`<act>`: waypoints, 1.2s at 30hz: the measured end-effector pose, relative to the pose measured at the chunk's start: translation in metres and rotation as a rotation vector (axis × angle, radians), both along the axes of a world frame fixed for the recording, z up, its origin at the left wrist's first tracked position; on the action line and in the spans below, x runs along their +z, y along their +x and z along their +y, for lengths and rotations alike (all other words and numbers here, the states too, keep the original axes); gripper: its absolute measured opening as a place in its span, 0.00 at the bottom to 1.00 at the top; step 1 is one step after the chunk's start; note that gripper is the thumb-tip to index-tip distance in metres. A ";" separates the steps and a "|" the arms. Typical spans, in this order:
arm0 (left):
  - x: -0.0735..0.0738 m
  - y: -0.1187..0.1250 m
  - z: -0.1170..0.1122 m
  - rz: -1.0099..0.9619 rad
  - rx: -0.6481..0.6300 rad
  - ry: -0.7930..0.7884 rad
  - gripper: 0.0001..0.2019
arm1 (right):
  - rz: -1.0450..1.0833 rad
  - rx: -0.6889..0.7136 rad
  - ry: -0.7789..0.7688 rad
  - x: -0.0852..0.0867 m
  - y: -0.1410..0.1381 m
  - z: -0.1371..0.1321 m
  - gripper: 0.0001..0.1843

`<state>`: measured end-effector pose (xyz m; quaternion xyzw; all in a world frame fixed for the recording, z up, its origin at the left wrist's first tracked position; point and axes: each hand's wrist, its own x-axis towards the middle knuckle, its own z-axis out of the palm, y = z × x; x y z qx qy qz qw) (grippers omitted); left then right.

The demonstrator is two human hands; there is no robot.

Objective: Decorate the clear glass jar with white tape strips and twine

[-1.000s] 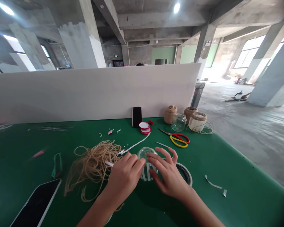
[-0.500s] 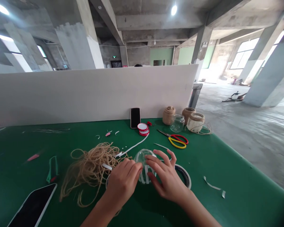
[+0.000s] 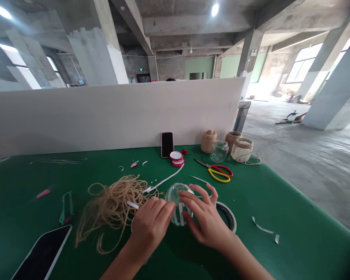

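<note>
A clear glass jar (image 3: 175, 191) with white tape strips (image 3: 180, 214) along its side lies between my two hands. My left hand (image 3: 153, 221) is closed at the jar's left side, its thumb and finger pressed against it; whether a tape end is between them I cannot tell. My right hand (image 3: 203, 218) grips the jar's right side between thumb and fingertips, with the other fingers lifted and curved. Behind my right wrist shows a roll of tape (image 3: 229, 217), partly hidden. A tangle of jute twine (image 3: 113, 206) lies just left of my left hand.
Scissors (image 3: 220, 173) with red and yellow handles lie beyond my right hand. Red-rimmed tape spools (image 3: 177, 157) and a phone (image 3: 167, 145) stand at the white partition (image 3: 113, 116). Twine-wrapped jars (image 3: 209, 141) and a bare glass jar (image 3: 219, 151) are back right. Another phone (image 3: 42, 252) lies front left.
Both hands keep nearly the same place on the jar, with only a slight shift of the fingers. The whole view has moved a little.
</note>
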<state>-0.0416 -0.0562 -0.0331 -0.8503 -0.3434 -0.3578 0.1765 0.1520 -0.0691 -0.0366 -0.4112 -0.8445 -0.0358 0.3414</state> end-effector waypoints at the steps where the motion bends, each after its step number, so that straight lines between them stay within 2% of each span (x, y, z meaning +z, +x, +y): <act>1: 0.000 0.000 0.000 0.006 0.001 -0.004 0.07 | 0.000 -0.001 0.001 0.000 0.000 0.000 0.15; 7: 0.003 0.000 0.001 0.052 0.021 -0.025 0.05 | 0.002 0.000 0.004 0.000 -0.001 0.001 0.15; 11: 0.000 -0.001 0.001 0.089 0.042 -0.047 0.05 | -0.004 -0.016 0.019 -0.001 -0.002 0.001 0.15; 18: -0.006 -0.002 0.001 0.032 0.023 0.052 0.07 | 0.002 -0.012 0.030 -0.002 -0.003 0.001 0.15; 30: -0.011 -0.003 0.002 0.024 0.025 0.062 0.11 | 0.027 0.004 -0.012 -0.001 -0.003 0.000 0.15; 36: -0.006 -0.003 0.002 0.037 0.008 0.071 0.10 | 0.026 -0.002 -0.002 -0.002 -0.003 -0.001 0.15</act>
